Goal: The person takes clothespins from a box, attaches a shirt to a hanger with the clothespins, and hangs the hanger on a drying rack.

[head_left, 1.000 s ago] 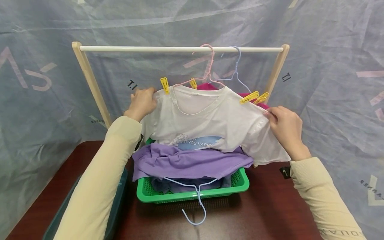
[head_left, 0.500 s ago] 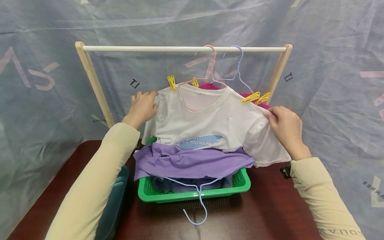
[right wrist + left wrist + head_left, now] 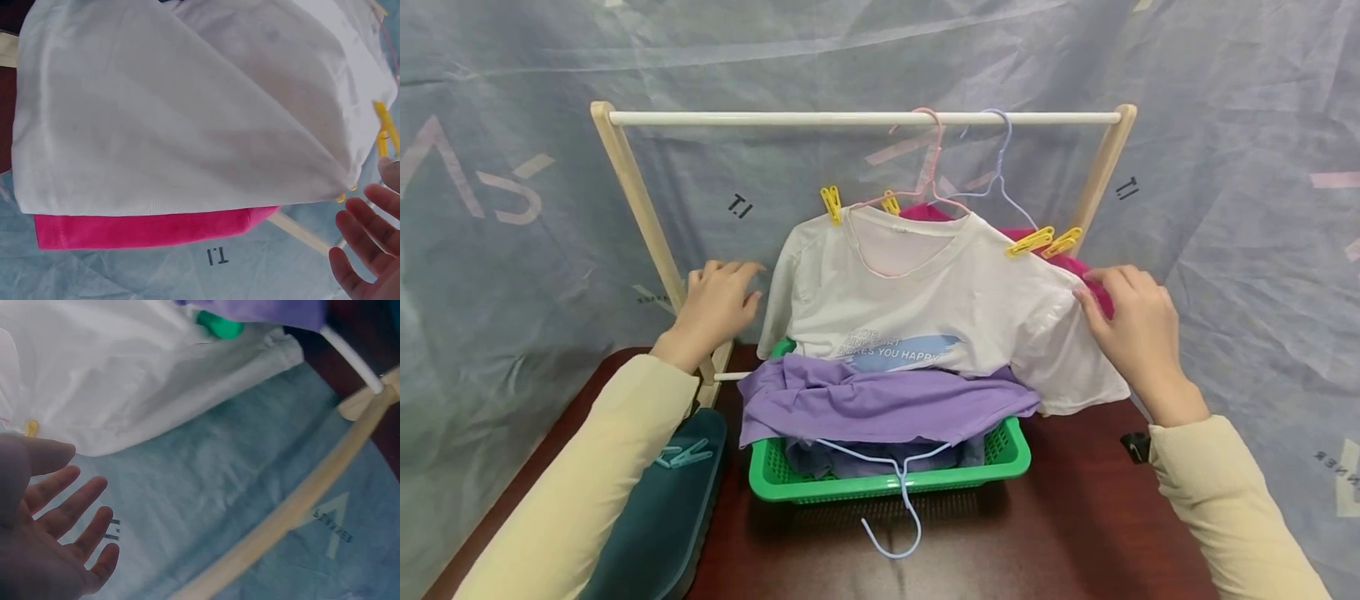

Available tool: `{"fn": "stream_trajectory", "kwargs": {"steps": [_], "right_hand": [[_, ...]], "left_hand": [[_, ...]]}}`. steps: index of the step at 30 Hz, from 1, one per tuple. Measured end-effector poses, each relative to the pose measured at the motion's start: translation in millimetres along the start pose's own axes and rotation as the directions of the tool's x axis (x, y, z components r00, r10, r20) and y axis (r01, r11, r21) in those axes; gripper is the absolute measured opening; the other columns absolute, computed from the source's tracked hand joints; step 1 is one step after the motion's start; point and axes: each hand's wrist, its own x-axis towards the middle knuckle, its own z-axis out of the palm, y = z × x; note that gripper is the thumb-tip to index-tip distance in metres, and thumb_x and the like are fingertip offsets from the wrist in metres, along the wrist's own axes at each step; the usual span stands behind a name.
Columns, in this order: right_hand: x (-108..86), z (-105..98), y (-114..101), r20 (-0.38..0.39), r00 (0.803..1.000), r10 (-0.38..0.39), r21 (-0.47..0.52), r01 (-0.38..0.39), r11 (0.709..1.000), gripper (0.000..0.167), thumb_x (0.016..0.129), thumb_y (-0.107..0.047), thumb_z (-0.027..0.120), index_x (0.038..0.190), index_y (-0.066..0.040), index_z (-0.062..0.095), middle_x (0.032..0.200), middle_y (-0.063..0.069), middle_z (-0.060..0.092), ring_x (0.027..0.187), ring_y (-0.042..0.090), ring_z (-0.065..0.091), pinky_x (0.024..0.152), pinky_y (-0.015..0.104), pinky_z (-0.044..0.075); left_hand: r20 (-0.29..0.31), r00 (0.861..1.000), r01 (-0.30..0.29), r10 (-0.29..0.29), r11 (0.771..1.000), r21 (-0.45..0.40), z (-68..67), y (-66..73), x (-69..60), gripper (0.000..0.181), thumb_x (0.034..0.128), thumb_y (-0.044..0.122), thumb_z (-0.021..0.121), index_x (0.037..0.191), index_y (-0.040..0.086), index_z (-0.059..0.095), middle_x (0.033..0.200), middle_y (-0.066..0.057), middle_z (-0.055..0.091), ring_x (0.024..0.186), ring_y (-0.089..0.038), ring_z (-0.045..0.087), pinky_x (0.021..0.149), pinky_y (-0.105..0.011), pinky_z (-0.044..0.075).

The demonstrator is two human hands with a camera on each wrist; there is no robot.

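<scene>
A white T-shirt with a blue print hangs on a pink hanger from the rack's rail, yellow clothespins at its shoulders. Left of its sleeve, my left hand is apart from the cloth, fingers loosely bent; the left wrist view shows the palm bare. My right hand is beside the other shoulder, fingers spread and holding nothing in the right wrist view. Behind the T-shirt hangs a magenta garment on a blue hanger, mostly hidden.
A green basket in front of the rack holds a purple garment and dark cloth, with a light blue hanger over its front rim. A teal tray with blue clothespins lies left. The rack has wooden posts.
My left hand has let go of the T-shirt's left shoulder and moved left and down; the sleeve hangs free. My right hand has released the other shoulder and shifted slightly right.
</scene>
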Motion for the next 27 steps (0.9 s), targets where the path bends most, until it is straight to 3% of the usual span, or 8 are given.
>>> {"fn": "stream_trajectory", "kwargs": {"steps": [10, 15, 22, 27], "right_hand": [[-21.4, -5, -15, -0.003, 0.99, -0.144, 0.045, 0.144, 0.989, 0.02, 0.074, -0.006, 0.068, 0.092, 0.002, 0.063, 0.086, 0.016, 0.061, 0.076, 0.035, 0.054, 0.061, 0.049, 0.036], [-38.5, 1, -21, 0.068, 0.972, -0.225, 0.082, 0.22, 0.972, 0.021, 0.074, -0.008, 0.067, 0.093, 0.0, 0.063, 0.088, 0.014, 0.061, 0.081, 0.033, 0.055, 0.063, 0.045, 0.037], [-66.5, 17, -26, 0.104, 0.957, -0.272, 0.141, 0.257, 0.956, 0.024, 0.07, -0.008, 0.068, 0.093, -0.002, 0.063, 0.089, 0.011, 0.062, 0.085, 0.032, 0.058, 0.067, 0.045, 0.038], [-83.0, 27, -30, 0.163, 0.945, -0.284, 0.142, 0.262, 0.955, 0.023, 0.07, -0.008, 0.068, 0.093, -0.004, 0.064, 0.088, 0.007, 0.063, 0.086, 0.028, 0.058, 0.068, 0.045, 0.039]], "left_hand": [[0.014, 1.0, 0.003, -0.004, 1.0, 0.029, 0.8, -16.5, -43.4, 0.038, 0.0895, 0.017, 0.055, 0.126, 0.007, 0.05, 0.122, -0.02, 0.055, 0.111, -0.043, 0.041, 0.085, -0.057, 0.029], [0.01, 1.0, -0.018, 0.017, 0.999, 0.031, 1.8, -19.6, -67.7, 0.034, 0.0895, 0.018, 0.055, 0.122, 0.005, 0.054, 0.117, -0.02, 0.058, 0.107, -0.043, 0.042, 0.083, -0.057, 0.029], [0.044, 0.999, -0.004, 0.001, 0.999, 0.054, 8.0, -25.7, -99.9, 0.034, 0.0867, 0.018, 0.058, 0.117, 0.004, 0.057, 0.111, -0.021, 0.061, 0.103, -0.044, 0.046, 0.08, -0.057, 0.031], [0.102, 0.993, 0.047, -0.054, 0.997, 0.068, 11.7, -33.8, -119.8, 0.036, 0.0845, 0.019, 0.061, 0.116, 0.002, 0.056, 0.11, -0.023, 0.06, 0.099, -0.046, 0.047, 0.075, -0.058, 0.032]]}}
